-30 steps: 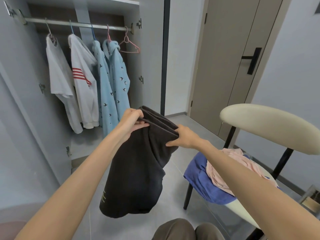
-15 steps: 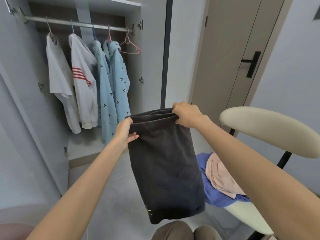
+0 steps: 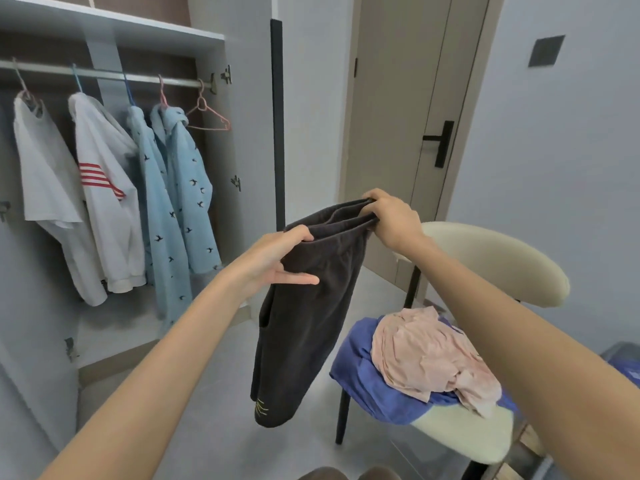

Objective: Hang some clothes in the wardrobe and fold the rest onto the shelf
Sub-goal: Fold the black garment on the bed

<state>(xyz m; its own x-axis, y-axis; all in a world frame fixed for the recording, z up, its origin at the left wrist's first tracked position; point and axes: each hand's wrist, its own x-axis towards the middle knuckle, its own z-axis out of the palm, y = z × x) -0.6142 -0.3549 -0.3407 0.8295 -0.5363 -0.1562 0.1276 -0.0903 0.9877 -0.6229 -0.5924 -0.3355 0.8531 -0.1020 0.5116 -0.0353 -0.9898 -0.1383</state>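
Note:
Dark grey shorts [image 3: 304, 323] hang in the air in front of me, held by the waistband. My left hand [image 3: 277, 258] pinches the waistband's left end between thumb and fingers. My right hand [image 3: 391, 220] grips its right end, a little higher. A pink garment [image 3: 426, 355] lies on a blue one [image 3: 363, 379] on the cream chair [image 3: 464, 434] at the right. In the open wardrobe at the left, two white shirts [image 3: 100, 216] and two light blue patterned shirts [image 3: 173, 209] hang from the rail [image 3: 104, 75]. An empty pink hanger [image 3: 207, 116] hangs at the rail's right end.
The wardrobe's bottom shelf [image 3: 114, 334] lies below the hanging shirts. A closed beige door [image 3: 401, 109] with a black handle stands behind the chair. Grey floor [image 3: 207, 410] stretches between me and the wardrobe. The chair's backrest [image 3: 491, 261] curves behind my right arm.
The camera has tilted up and both hands have risen with the shorts. The waistband stays stretched between the hands, and the shorts hang narrower and twisted.

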